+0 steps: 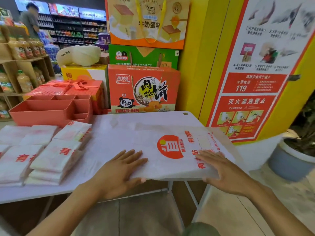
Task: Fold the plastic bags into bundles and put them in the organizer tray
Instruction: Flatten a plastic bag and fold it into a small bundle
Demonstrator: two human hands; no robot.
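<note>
The left hand [122, 169] lies nearest, fingers straight and spread flat on top of a large white translucent plastic bag with an orange-red round logo and red lettering [170, 166], its thumb at the bag's near edge. The right hand [223, 172] presses the same bag towards its right end in the same way, fingers extended and thumb at the near edge; whether either thumb tucks beneath the plastic I cannot tell. The bag lies spread out on a white folding table [51, 191], its near edge and right end hanging a little past the tabletop. To the left on the table, well apart from the hands, sit stacks of folded white bag bundles with red print [56, 159]. Behind them, at the table's far left, stands a coral-red plastic organizer tray with several compartments [42, 114]. Just beyond the tray is a red gift box tied with a red ribbon [68, 86], and beside it an orange carton printed with a panda [143, 89]. A yellow pillar bearing a red-and-white fire-safety poster [255, 82] rises at right, with a grey plant pot [289, 164] on the floor beside it.
</note>
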